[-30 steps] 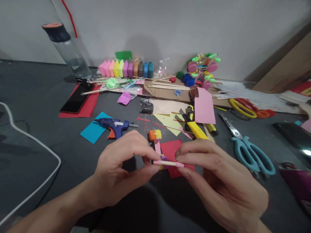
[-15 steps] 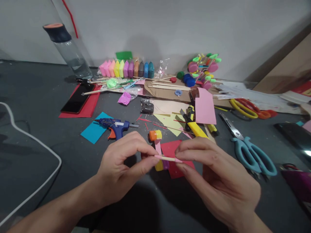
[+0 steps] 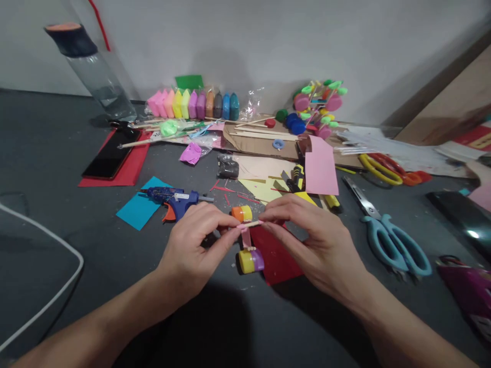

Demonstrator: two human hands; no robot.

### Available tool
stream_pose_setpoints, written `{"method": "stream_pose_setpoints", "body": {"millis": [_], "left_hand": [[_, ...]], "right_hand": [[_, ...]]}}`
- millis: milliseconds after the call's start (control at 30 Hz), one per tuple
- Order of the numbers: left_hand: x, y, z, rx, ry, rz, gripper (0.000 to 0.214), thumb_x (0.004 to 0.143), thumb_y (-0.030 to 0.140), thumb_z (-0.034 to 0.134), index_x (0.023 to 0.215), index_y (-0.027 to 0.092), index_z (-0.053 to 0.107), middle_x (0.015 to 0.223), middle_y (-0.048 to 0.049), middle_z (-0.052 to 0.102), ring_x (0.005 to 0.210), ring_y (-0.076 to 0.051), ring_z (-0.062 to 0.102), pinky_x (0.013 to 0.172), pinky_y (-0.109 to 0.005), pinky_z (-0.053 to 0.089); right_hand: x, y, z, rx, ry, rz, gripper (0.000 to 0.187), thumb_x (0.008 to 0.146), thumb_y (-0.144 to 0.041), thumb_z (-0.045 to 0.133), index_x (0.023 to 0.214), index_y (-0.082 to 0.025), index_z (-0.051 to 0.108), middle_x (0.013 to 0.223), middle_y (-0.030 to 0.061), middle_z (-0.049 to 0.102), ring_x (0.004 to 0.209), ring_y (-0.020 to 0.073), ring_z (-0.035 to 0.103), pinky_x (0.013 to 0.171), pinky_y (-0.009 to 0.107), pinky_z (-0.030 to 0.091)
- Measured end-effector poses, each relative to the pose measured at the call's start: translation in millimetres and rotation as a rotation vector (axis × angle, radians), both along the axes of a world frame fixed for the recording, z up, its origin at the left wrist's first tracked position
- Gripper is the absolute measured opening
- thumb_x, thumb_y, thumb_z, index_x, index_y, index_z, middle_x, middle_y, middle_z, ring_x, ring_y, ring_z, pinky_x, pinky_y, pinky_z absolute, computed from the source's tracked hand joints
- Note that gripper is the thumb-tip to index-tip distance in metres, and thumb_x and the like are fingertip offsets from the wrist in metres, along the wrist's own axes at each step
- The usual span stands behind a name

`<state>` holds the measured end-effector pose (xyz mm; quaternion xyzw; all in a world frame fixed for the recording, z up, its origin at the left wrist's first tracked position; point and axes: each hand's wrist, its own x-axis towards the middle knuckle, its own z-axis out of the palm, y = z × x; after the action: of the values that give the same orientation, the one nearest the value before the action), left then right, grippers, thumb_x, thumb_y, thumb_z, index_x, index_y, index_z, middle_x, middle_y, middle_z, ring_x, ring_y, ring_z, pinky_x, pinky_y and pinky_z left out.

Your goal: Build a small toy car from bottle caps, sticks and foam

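Observation:
A short pale wooden stick (image 3: 252,224) with pink ends spans the gap between my two hands. My left hand (image 3: 205,240) pinches its left end between thumb and fingers, while my right hand (image 3: 312,240) pinches the right end the same way. Just beneath lies a small built piece with an orange-and-yellow wheel-like part (image 3: 241,213), a pink strip (image 3: 246,237) and a yellow-and-purple wheel-like part (image 3: 251,261). Red paper (image 3: 278,255) lies under my right fingers. Beyond my left hand rests a blue glue gun (image 3: 174,199) on blue paper (image 3: 134,217).
Blue-handled scissors (image 3: 385,230) lie right of my right hand. Behind are a utility knife (image 3: 297,179), pink paper (image 3: 321,166), several coloured clay packs (image 3: 194,105) and small colourful models (image 3: 318,105). At left stand a water bottle (image 3: 94,76), a phone (image 3: 111,153) and a white cable (image 3: 57,240).
Both hands have moved away from me with the stick, which now tilts up at its right end. The piece beneath shows more fully. The view has shifted slightly.

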<state>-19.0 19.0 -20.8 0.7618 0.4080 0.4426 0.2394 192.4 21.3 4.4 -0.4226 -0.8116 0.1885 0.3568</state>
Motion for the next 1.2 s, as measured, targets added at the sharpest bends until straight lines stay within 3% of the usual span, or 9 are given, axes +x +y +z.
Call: {"method": "stream_pose_setpoints", "body": {"millis": [267, 1200], "left_hand": [[3.4, 5.1, -10.2, -0.093, 0.033, 0.063, 0.008, 0.091, 0.015, 0.068, 0.084, 0.017, 0.071, 0.077, -0.0014, 0.072, 0.073, -0.014, 0.064, 0.069, -0.026, 0.048], [5.3, 5.7, -12.6, -0.107, 0.088, 0.063, 0.010, 0.093, 0.015, 0.066, 0.084, 0.019, 0.068, 0.076, 0.0006, 0.070, 0.070, -0.013, 0.063, 0.065, -0.025, 0.048]], "right_hand": [[-1.8, 6.7, -18.0, -0.051, 0.059, -0.016, 0.011, 0.093, -0.009, 0.066, 0.091, -0.019, 0.068, 0.086, 0.0024, 0.072, 0.081, 0.0135, 0.067, 0.074, 0.025, 0.052], [-1.1, 6.2, -25.2, -0.092, 0.091, -0.058, 0.009, 0.092, -0.014, 0.068, 0.090, -0.022, 0.069, 0.085, 0.0015, 0.072, 0.078, 0.0160, 0.068, 0.070, 0.030, 0.054]]}}
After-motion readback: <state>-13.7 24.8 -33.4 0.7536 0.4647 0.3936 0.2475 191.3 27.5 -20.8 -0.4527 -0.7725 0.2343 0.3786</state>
